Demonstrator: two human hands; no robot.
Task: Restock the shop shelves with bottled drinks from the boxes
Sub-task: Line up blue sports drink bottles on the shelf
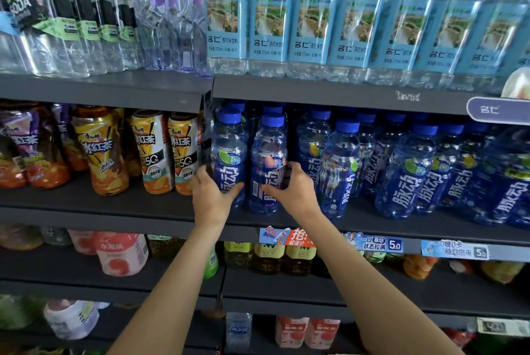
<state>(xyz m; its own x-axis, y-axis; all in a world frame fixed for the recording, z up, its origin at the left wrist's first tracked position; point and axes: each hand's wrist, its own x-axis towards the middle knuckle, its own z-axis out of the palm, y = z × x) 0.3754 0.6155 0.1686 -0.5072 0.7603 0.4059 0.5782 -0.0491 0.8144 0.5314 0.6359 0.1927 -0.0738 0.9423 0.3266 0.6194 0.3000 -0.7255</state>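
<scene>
Bottles, see-thru blue w/ blue caps & white writing, stand on the middle shelf [372,225]. I see my left hand [210,196] wrapped round the lime-sticker bottle [229,153]. My right hand [292,191] grips the pink-sticker bottle [268,159] next to it. Both bottles stand up straight, side by side, at the front of the shelf. 2 hands, 2 held bottles. Approx 7 more blue bottles [407,171] in front row to the right.

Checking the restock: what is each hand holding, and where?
Left hand grips a blue-capped bottle low on its body; right hand grips the neighbouring bottle mid-body.
</scene>
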